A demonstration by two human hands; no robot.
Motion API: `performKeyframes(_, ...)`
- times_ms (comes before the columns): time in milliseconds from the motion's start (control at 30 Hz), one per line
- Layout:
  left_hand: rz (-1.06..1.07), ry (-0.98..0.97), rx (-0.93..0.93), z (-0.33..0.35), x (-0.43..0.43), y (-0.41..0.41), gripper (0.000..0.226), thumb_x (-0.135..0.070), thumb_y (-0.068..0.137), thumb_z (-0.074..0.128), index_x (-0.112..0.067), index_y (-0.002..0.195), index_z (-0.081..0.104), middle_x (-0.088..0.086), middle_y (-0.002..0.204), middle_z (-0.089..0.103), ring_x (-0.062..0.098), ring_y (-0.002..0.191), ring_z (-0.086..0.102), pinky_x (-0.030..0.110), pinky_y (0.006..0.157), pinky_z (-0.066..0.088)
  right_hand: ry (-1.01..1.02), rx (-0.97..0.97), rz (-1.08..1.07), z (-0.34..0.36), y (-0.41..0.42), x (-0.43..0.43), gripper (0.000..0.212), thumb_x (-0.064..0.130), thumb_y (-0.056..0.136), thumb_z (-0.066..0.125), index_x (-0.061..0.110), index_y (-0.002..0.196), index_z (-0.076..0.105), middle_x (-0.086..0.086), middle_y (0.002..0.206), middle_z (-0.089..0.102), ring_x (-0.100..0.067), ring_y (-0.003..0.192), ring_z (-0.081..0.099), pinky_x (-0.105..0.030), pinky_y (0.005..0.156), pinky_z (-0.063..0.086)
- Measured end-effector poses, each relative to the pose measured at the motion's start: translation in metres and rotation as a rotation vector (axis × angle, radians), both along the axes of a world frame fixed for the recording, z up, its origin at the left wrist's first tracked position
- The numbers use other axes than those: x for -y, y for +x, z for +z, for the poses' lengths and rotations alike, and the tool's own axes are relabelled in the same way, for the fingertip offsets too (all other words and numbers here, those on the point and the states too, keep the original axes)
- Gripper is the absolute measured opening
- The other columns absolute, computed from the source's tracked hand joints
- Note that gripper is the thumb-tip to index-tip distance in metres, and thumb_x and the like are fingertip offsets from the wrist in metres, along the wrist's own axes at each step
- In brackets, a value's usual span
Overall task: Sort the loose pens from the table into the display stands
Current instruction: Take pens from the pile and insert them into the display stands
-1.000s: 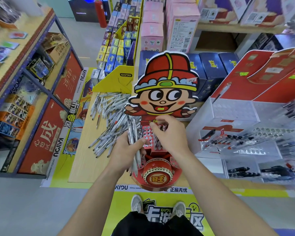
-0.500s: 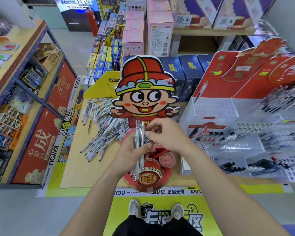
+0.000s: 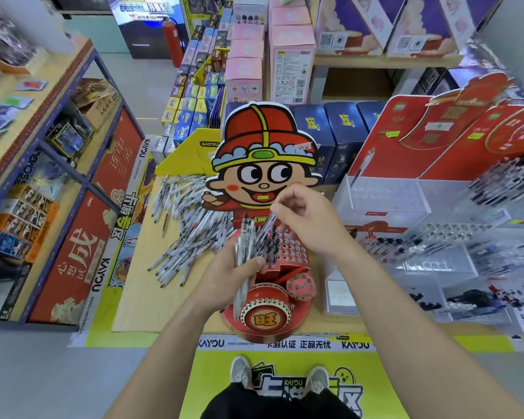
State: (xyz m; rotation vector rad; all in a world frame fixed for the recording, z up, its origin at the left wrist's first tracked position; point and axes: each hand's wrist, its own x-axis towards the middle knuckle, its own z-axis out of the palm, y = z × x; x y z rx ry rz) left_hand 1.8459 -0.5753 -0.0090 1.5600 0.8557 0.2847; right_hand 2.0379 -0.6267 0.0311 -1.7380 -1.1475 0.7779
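A red cartoon-character display stand (image 3: 263,158) rises from the wooden table (image 3: 139,297); its hole grid (image 3: 291,246) carries a few dark-capped pens. My left hand (image 3: 227,276) grips a bundle of white pens (image 3: 243,252), held upright in front of the stand. Over the grid, my right hand (image 3: 309,222) pinches a single pen (image 3: 266,225), tilted with its tip toward the holes. A pile of loose white pens (image 3: 188,225) lies on the table left of the stand.
Clear acrylic pen stands (image 3: 436,237) with red backboards fill the table's right side. Yellow card display (image 3: 188,158) and blue boxes (image 3: 330,131) stand behind. Blue shelving (image 3: 58,182) lines the aisle on the left. My feet (image 3: 279,376) are at the table's front edge.
My right hand has lifted away from the bundle with one pen pinched and moved up over the grid. The left hand still holds the bundle. The camera view shifted slightly.
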Motion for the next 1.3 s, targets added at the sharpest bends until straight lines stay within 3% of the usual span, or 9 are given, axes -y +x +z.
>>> performKeyframes(133, 0.016, -0.014, 0.033, 0.003, -0.001, 0.0, 0.008, -0.013, 0.101, 0.061, -0.008, 0.103, 0.056, 0.002, 0.07, 0.069, 0.019, 0.058, 0.057, 0.036, 0.06, 0.05, 0.053, -0.035, -0.095, 0.001, -0.009, -0.001, 0.009, 0.018, 0.089, 0.076, 0.02, 0.091, 0.067, -0.001, 0.075, 0.071, -0.017, 0.066, 0.071, -0.037, 0.067, 0.062)
performKeyframes(267, 0.073, -0.004, -0.02, -0.006, -0.013, -0.017, 0.01, -0.019, 0.099, 0.065, -0.015, 0.104, 0.056, 0.019, 0.084, 0.07, 0.024, 0.062, 0.06, 0.043, 0.063, 0.052, 0.172, -0.066, -0.218, 0.01, 0.001, -0.003, 0.012, 0.012, 0.092, 0.071, 0.024, 0.096, 0.07, 0.003, 0.084, 0.071, -0.017, 0.079, 0.072, -0.036, 0.07, 0.063)
performKeyframes(400, 0.147, 0.029, -0.087, -0.015, -0.023, -0.037, 0.015, -0.02, 0.099, 0.065, -0.007, 0.094, 0.059, 0.007, 0.066, 0.067, 0.017, 0.056, 0.059, 0.037, 0.06, 0.049, 0.201, 0.107, -0.229, 0.012, 0.013, 0.003, 0.027, 0.015, 0.098, 0.064, 0.022, 0.123, 0.071, 0.01, 0.107, 0.071, -0.011, 0.099, 0.068, -0.038, 0.085, 0.06)
performKeyframes(500, 0.148, 0.023, -0.084, -0.015, -0.023, -0.039, 0.013, -0.02, 0.099, 0.065, -0.009, 0.093, 0.061, 0.005, 0.068, 0.071, 0.016, 0.057, 0.061, 0.032, 0.06, 0.049, 0.216, 0.248, -0.215, 0.009, 0.014, 0.016, 0.037, 0.013, 0.099, 0.061, 0.03, 0.131, 0.065, 0.021, 0.103, 0.064, -0.006, 0.098, 0.064, -0.026, 0.087, 0.054)
performKeyframes(633, 0.068, 0.009, -0.109, -0.015, -0.016, -0.031, 0.015, -0.02, 0.101, 0.062, -0.005, 0.099, 0.064, -0.003, 0.065, 0.072, 0.014, 0.055, 0.064, 0.027, 0.056, 0.051, 0.084, 0.222, -0.252, -0.013, 0.008, 0.032, 0.031, 0.013, 0.094, 0.068, 0.025, 0.123, 0.068, 0.017, 0.103, 0.068, 0.003, 0.097, 0.064, -0.018, 0.088, 0.053)
performKeyframes(767, 0.02, 0.041, -0.159, -0.025, -0.016, -0.028, 0.022, -0.034, 0.098, 0.065, -0.014, 0.1, 0.071, 0.007, 0.072, 0.075, 0.027, 0.068, 0.073, 0.043, 0.068, 0.059, -0.023, 0.224, -0.26, -0.046, -0.002, 0.04, 0.018, 0.016, 0.092, 0.072, 0.025, 0.108, 0.071, 0.021, 0.092, 0.067, 0.017, 0.088, 0.06, -0.001, 0.079, 0.043)
performKeyframes(967, 0.148, -0.058, -0.119, -0.029, -0.008, -0.02, 0.028, -0.026, 0.101, 0.062, 0.0, 0.098, 0.071, 0.012, 0.073, 0.074, 0.029, 0.067, 0.07, 0.034, 0.065, 0.058, -0.047, 0.21, -0.251, -0.068, 0.0, 0.042, 0.02, 0.012, 0.093, 0.069, 0.024, 0.109, 0.073, 0.014, 0.099, 0.071, 0.01, 0.092, 0.062, -0.004, 0.085, 0.043)
performKeyframes(1100, 0.182, -0.045, -0.116, -0.028, -0.001, -0.018, 0.026, -0.025, 0.103, 0.058, -0.009, 0.089, 0.073, 0.007, 0.065, 0.067, 0.018, 0.059, 0.063, 0.028, 0.059, 0.054, -0.051, 0.219, -0.221, -0.071, 0.007, 0.042, 0.02, 0.012, 0.093, 0.07, 0.023, 0.109, 0.074, 0.017, 0.096, 0.068, 0.015, 0.089, 0.059, 0.001, 0.082, 0.041)
performKeyframes(1300, 0.211, -0.06, -0.092, -0.024, 0.006, -0.013, 0.028, -0.024, 0.106, 0.054, -0.004, 0.091, 0.068, 0.006, 0.062, 0.062, 0.017, 0.056, 0.057, 0.029, 0.057, 0.05, -0.076, 0.194, -0.141, -0.079, 0.006, 0.037, 0.021, 0.014, 0.093, 0.07, 0.027, 0.108, 0.074, 0.014, 0.097, 0.071, 0.012, 0.089, 0.063, -0.003, 0.083, 0.043)
